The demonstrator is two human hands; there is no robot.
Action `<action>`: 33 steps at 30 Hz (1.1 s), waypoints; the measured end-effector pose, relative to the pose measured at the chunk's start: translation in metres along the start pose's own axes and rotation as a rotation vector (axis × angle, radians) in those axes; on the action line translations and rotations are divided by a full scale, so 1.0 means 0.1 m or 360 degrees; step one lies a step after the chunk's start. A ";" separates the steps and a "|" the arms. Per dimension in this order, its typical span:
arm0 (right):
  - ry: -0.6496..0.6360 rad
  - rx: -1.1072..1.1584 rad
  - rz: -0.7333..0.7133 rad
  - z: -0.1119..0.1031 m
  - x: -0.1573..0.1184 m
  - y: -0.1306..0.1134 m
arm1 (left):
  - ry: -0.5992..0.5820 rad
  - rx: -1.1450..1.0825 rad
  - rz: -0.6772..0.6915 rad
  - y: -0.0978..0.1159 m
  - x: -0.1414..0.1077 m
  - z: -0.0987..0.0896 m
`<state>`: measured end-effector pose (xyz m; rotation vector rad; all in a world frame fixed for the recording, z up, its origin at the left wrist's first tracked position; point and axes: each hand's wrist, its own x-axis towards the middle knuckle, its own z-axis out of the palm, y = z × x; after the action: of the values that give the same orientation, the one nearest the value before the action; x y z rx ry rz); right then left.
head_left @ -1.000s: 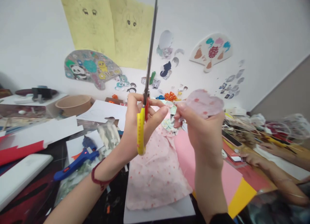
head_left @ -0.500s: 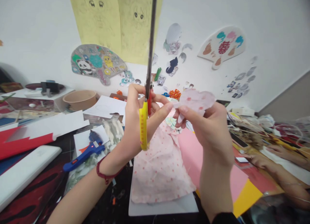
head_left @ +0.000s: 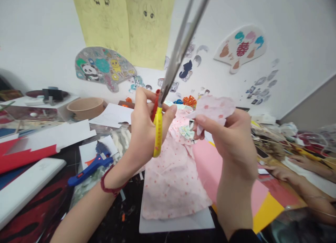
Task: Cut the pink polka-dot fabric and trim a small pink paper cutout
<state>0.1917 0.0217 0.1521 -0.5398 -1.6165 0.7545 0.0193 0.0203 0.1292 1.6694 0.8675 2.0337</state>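
My left hand [head_left: 147, 127] is closed on a pair of scissors [head_left: 158, 131] with red and yellow handles, its blades pointing up and to the right. In my right hand [head_left: 231, 138], a small piece of pink dotted fabric [head_left: 214, 108] is pinched between thumb and fingers. Below both hands a pink dotted cloth dress [head_left: 173, 183] lies on a white sheet [head_left: 178, 226]. A pale green ruffled flower [head_left: 187, 131] sits on the upper part of the dress, partly behind my right hand's fingers.
A blue glue gun [head_left: 90, 169] rests at the left by a white bar-shaped case [head_left: 31, 190]. Pink paper [head_left: 207, 166] and yellow paper [head_left: 270, 209] lie to the right. Another person's hand [head_left: 286, 174] is at the far right. A tan bowl [head_left: 85, 108] stands at the back.
The scissor blades have swung from nearly upright to tilted right. My left hand has drawn away from the fabric piece, which stays in my right hand.
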 end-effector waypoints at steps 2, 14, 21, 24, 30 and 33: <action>0.0000 -0.0002 0.0005 0.00 0.00 0.00 | -0.0016 0.0091 0.0039 -0.01 0.00 -0.01; 0.0008 -0.0097 0.0027 -0.02 0.00 0.05 | -0.0246 -0.0244 -0.0236 0.15 0.00 0.00; 0.0002 0.0011 0.0056 0.05 0.04 0.12 | -0.0189 -0.0255 -0.0228 0.15 0.00 0.01; -0.0028 0.0043 0.0064 0.08 0.05 0.15 | -0.0140 -0.0220 -0.0185 0.14 0.00 0.02; 0.0005 -0.0036 0.0030 0.11 0.06 0.20 | -0.0111 -0.0215 -0.0086 0.09 0.00 0.02; 0.0018 -0.0034 0.0012 0.12 0.07 0.20 | -0.0060 -0.0146 -0.0025 0.06 -0.02 0.02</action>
<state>0.1777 0.0377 0.1414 -0.5649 -1.6146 0.7390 0.0221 0.0149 0.1324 1.6405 0.7609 1.9940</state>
